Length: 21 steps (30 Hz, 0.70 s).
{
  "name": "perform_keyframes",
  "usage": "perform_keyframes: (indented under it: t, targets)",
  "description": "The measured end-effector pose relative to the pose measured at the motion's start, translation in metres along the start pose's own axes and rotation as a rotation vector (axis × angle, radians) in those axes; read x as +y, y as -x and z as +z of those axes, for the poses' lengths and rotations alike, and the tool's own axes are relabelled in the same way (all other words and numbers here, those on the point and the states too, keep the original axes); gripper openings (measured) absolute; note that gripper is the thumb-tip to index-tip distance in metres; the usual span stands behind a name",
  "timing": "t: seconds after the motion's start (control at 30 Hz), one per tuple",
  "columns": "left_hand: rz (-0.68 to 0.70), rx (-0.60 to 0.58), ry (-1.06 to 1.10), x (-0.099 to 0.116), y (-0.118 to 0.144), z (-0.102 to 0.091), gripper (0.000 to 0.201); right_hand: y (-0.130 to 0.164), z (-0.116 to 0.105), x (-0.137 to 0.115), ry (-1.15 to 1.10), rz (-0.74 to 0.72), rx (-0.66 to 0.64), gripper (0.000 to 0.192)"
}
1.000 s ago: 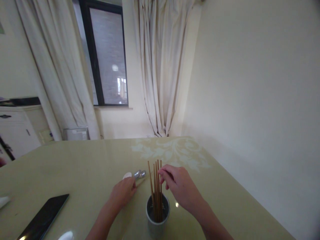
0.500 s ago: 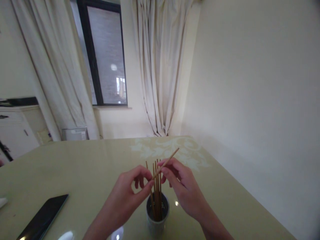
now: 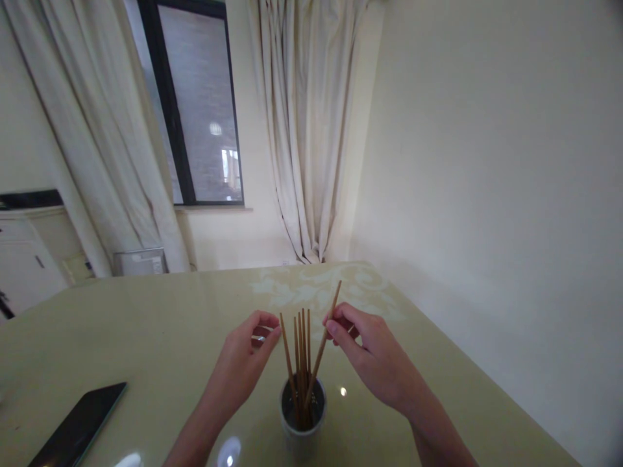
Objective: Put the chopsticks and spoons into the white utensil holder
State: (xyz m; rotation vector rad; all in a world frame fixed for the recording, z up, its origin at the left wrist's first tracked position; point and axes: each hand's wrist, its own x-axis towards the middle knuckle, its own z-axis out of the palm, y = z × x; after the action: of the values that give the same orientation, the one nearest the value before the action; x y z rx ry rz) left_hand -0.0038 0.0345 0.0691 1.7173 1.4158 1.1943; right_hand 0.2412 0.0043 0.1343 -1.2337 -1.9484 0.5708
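Several thin brown wooden chopsticks [image 3: 302, 363] stand in a small grey-white cup [image 3: 302, 436] at the lower middle. My right hand [image 3: 372, 344] pinches one more chopstick [image 3: 335, 298] between thumb and fingers. That one tilts up to the right, with its lower end inside the cup among the others. My left hand [image 3: 246, 357] is at the left of the cup, fingers bent and the thumb and fingertips slightly apart. Its fingertips are right beside the top of the leftmost chopstick [image 3: 286, 344]; whether they touch it is hard to see.
The cup stands on a glossy pale-green table [image 3: 160, 337]. A dark phone-like slab [image 3: 80, 421] lies at the lower left. Behind the table are a window [image 3: 202, 104] and long curtains [image 3: 311, 130]; a plain wall [image 3: 487, 162] runs along the right side.
My left hand has come off the held chopstick and moved slightly left. My right hand has turned that chopstick steeper, its lower end now down in the cup.
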Motion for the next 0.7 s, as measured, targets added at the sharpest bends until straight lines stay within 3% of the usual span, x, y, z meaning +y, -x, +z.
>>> perform_keyframes:
  t: [0.13, 0.27, 0.47, 0.57, 0.7]
  targets:
    - [0.042, -0.138, 0.060, 0.001, 0.004, 0.007, 0.035, -0.004, 0.011, 0.002, 0.226, 0.049, -0.085, 0.023]
    - [0.043, -0.158, 0.000, -0.006, 0.000, -0.003, 0.036, -0.006, 0.024, 0.008, 0.454, 0.090, -0.162, 0.029]
    - [-0.105, -0.172, -0.501, -0.057, -0.018, -0.025, 0.021, -0.005, 0.029, 0.015, 0.601, 0.122, -0.279, 0.034]
    - [-0.179, -0.195, -0.706, -0.087, -0.020, -0.023, 0.018, -0.004, 0.028, 0.014, 0.617, 0.125, -0.276, 0.035]
    - [-0.217, -0.228, -0.825, -0.113, -0.018, -0.011, 0.017, -0.003, 0.028, 0.012, 0.608, 0.111, -0.264, 0.036]
